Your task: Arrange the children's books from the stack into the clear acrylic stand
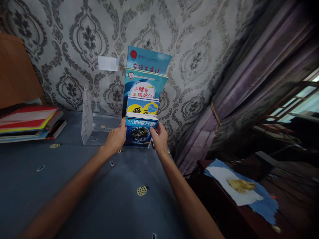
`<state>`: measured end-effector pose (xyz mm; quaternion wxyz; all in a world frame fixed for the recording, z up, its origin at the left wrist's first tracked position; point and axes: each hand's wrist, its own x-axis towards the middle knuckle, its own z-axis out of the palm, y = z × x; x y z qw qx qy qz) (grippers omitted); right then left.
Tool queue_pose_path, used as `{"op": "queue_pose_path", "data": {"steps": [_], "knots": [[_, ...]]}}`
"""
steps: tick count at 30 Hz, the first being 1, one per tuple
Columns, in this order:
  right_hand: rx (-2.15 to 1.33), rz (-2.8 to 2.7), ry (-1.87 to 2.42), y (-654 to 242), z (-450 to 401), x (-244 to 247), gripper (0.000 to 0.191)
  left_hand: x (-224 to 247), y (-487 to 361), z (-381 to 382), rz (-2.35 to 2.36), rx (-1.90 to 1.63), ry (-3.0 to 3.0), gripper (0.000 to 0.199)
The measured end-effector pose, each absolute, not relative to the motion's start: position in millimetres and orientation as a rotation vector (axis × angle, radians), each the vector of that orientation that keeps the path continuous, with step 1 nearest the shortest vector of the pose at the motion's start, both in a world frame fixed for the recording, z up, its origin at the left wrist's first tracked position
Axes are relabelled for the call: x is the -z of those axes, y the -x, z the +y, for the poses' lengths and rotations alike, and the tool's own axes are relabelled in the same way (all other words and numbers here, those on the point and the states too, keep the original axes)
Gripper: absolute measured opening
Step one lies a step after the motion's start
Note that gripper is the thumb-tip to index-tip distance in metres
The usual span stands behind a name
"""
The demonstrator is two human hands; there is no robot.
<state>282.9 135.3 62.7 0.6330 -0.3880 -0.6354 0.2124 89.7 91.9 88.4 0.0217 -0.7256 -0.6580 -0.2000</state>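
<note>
A dark blue book with an earth picture [139,134] stands at the front of a row of upright books, at the right end of a clear plastic rack [87,119]. My left hand [117,137] grips its left edge, and my right hand [160,136] holds its right edge with the thumb on the cover. Behind it rise a yellow and blue book [142,105], a teal book [146,83] and a taller light blue book [149,59]. The left part of the rack holds no books.
Stacked books and folders [30,121] lie at the left of the blue tablecloth [99,199], before a brown box [17,73]. Patterned wallpaper is behind. A purple curtain [224,89] hangs at right, above a dark stand with a blue cloth [266,202].
</note>
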Motion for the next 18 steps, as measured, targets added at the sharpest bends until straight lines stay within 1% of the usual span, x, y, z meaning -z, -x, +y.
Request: {"op": "queue_pose_path", "data": {"steps": [13,18], "knots": [[-0.427,-1.481,0.920,-286.6,139.4,-58.5,0.045,-92.3,-88.3,90.5,-2.089,0.631,2.273,0.047],[-0.341,-1.524,0.921,-291.9,145.4,-53.5,0.047,-93.7,-87.3,88.5,-2.083,0.620,2.243,0.048]]}}
